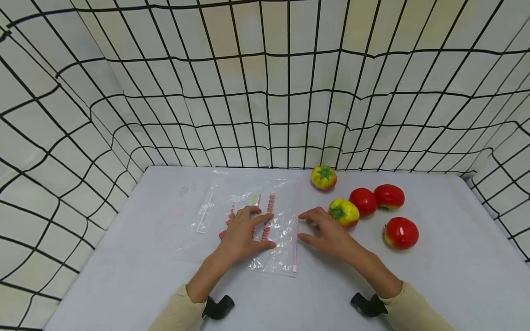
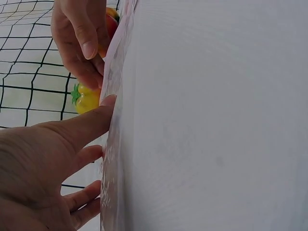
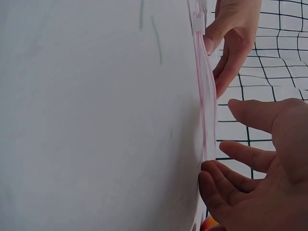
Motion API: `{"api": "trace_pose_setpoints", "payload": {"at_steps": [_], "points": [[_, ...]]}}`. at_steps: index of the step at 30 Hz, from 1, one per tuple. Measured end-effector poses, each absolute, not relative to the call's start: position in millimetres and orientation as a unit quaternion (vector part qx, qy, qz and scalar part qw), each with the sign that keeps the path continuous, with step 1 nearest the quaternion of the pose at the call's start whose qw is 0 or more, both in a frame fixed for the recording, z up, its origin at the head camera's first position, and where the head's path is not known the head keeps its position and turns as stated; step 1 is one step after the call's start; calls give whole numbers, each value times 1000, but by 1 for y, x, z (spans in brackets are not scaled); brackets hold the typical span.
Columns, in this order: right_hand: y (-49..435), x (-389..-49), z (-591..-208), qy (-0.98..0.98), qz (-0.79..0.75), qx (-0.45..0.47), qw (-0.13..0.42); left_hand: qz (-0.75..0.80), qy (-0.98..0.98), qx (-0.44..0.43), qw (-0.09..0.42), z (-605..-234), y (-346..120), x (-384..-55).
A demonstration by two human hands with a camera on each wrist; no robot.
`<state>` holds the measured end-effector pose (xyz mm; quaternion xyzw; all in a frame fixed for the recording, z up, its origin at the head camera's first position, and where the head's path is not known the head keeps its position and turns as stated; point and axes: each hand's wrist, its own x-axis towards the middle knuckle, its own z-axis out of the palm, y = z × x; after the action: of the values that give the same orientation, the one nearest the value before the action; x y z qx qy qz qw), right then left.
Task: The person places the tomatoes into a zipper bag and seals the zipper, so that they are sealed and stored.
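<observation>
A clear plastic zip bag [image 1: 279, 259] with red printing lies flat on the white table. My left hand [image 1: 244, 232] rests on its printed middle, thumb and fingers spread. Along the bag's right side runs a pink zip strip [image 1: 297, 202], with a white slider [image 3: 198, 23] at its near end. My right hand [image 1: 327, 233] is at this strip, fingertips right by it and fingers loosely bent, with nothing gripped. Just beyond that hand sits a yellow-and-red bell pepper [image 1: 344, 212] with a green stem.
Another yellow-and-red pepper [image 1: 324, 177] stands near the table's back edge. To the right are a shiny red fruit [image 1: 363, 202], a second red fruit [image 1: 389, 196] beside it and a third red fruit [image 1: 400, 233] nearer. Black netting [image 1: 265, 96] surrounds the back and sides of the table [image 1: 128, 276].
</observation>
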<state>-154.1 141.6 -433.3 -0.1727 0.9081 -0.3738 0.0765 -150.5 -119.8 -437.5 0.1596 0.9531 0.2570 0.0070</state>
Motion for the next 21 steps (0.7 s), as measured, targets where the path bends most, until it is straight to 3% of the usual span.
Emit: {"api": "trace_pose_setpoints", "payload": {"at_steps": [21], "points": [[139, -154, -437, 919, -346, -177, 67, 258, 950, 174, 22, -434, -123, -150]]}}
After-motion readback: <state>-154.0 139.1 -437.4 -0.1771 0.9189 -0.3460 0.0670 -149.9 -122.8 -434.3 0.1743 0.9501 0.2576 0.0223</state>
